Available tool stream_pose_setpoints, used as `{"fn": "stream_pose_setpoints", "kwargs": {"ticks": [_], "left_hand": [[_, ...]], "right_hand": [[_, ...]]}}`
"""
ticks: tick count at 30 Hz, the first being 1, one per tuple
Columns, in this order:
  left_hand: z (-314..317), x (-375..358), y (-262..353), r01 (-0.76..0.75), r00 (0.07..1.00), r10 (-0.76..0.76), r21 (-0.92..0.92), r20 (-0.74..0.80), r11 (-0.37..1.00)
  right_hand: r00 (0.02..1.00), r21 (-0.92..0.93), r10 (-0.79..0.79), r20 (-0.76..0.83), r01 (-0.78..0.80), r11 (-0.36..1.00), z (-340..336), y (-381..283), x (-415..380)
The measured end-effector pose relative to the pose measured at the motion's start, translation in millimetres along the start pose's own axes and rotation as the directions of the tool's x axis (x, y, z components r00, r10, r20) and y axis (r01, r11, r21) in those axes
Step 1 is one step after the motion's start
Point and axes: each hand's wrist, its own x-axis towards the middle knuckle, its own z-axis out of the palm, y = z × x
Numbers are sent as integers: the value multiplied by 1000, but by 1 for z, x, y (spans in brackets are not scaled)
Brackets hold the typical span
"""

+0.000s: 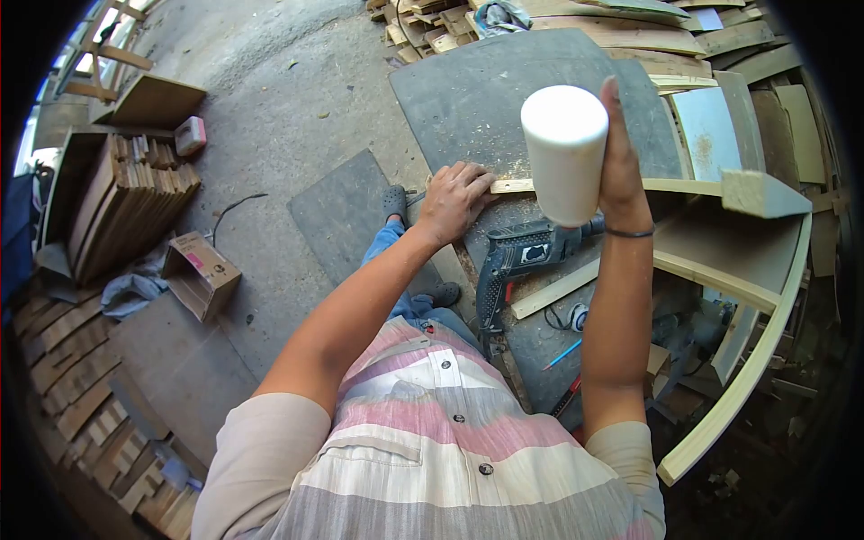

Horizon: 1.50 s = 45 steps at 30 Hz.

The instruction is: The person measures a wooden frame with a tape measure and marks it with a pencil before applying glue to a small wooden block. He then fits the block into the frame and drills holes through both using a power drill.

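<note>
My right hand (621,166) is wrapped round a white plastic bottle (565,162), raised above the workbench with its flat round end up toward me. The bottle's other end points down, and its tip is hidden. Below and to the left, the fingers of my left hand (456,200) curl over the end of a narrow wooden strip (513,186). That strip runs right, behind the bottle and my right wrist, to a wooden block (756,193). A power drill (517,256) lies on the bench just beneath the bottle.
A loose wooden strip (556,290), a blue pencil (562,355) and a small white-and-black roundish item (576,316) lie near the drill. A curved wooden frame (733,414) extends right. Stacked boards (135,189) and a cardboard box (200,270) stand on the floor at left.
</note>
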Motion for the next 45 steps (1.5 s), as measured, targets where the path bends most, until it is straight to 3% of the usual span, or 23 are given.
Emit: {"fn": "stream_pose_setpoints", "kwargs": {"ticks": [3, 4, 5, 6, 10, 11, 13, 15, 18, 20, 22, 25, 28, 29, 31, 33, 35, 37, 38, 40, 41, 43, 45], "left_hand": [[-2, 1, 4, -29, 1000, 29, 13, -6, 1000], [-4, 2, 6, -10, 1000, 11, 27, -17, 1000], [-3, 3, 9, -1, 1000, 2, 33, -22, 999], [-2, 3, 11, -5, 999, 7, 37, -47, 999], [6, 2, 14, -29, 995, 35, 68, -92, 997], [7, 1, 16, -38, 994, 46, 81, -101, 996], [11, 1, 12, -53, 996, 58, 73, -63, 996], [15, -1, 10, -54, 996, 59, 96, -59, 994], [21, -2, 4, -85, 993, 91, 88, -73, 992], [19, -2, 5, -103, 992, 108, 83, -61, 991], [21, -2, -3, -231, 970, 240, 149, -44, 961], [32, -8, -30, -134, 989, 142, 186, -28, 973], [26, -4, -22, -335, 937, 349, 210, -30, 918], [30, -5, -25, -343, 934, 357, 202, -31, 917], [27, -8, -18, -232, 968, 242, 141, -61, 962], [32, -7, -27, -236, 965, 249, 138, -85, 962], [35, -9, -37, -200, 975, 208, 97, -74, 975], [33, -10, -38, -198, 976, 204, 87, -70, 976], [33, -10, -38, -204, 976, 208, 72, -62, 976], [36, -15, -48, -141, 989, 139, -47, -45, 989], [36, -18, -53, -73, 997, 71, -161, -22, 984], [48, -20, -54, -90, 984, 59, -179, -170, 980], [37, -20, -29, 13, 1000, -9, 194, -23, 981]], "right_hand": [[985, -61, -41, -170, 31, 998, -18, 13, -61], [991, -213, 41, -130, -68, 975, -14, -5, -92], [997, -163, 37, -66, -47, 986, -15, -3, -115], [989, -273, 21, -149, -62, 960, -18, 5, -142], [919, -243, 178, -352, -273, 931, -64, 78, -234], [872, -242, 182, -455, -318, 917, -67, 88, -260], [793, -440, -60, -606, -272, 856, -85, 130, -314], [667, -195, 157, -728, -422, 886, -99, 144, -360], [503, -78, 202, -840, -482, 873, -114, 193, -397], [238, -125, 5, -971, -531, 838, -118, 242, -394], [239, -196, -60, -969, -602, 774, -110, 233, -381], [126, -277, -262, -957, -665, 693, -111, 246, -360], [232, -315, -218, -948, -591, 743, -104, 227, -368], [227, -393, -324, -919, -612, 686, -102, 233, -371], [295, -402, -277, -914, -573, 714, -106, 222, -393], [182, -330, -277, -944, -583, 743, -128, 247, -419], [-79, -408, -516, -853, -516, 753, -162, 285, -454], [-194, -25, -203, -960, -662, 749, -190, 325, -495], [-193, -25, -203, -960, -663, 748, -202, 340, -507], [-30, 407, 409, -912, -194, 893, -212, 347, -521], [-31, 411, 413, -910, -194, 891, -212, 353, -525], [117, 353, 340, -933, 126, 927, -203, 331, -526], [118, 362, 346, -931, 156, 919, -205, 326, -524]]}}
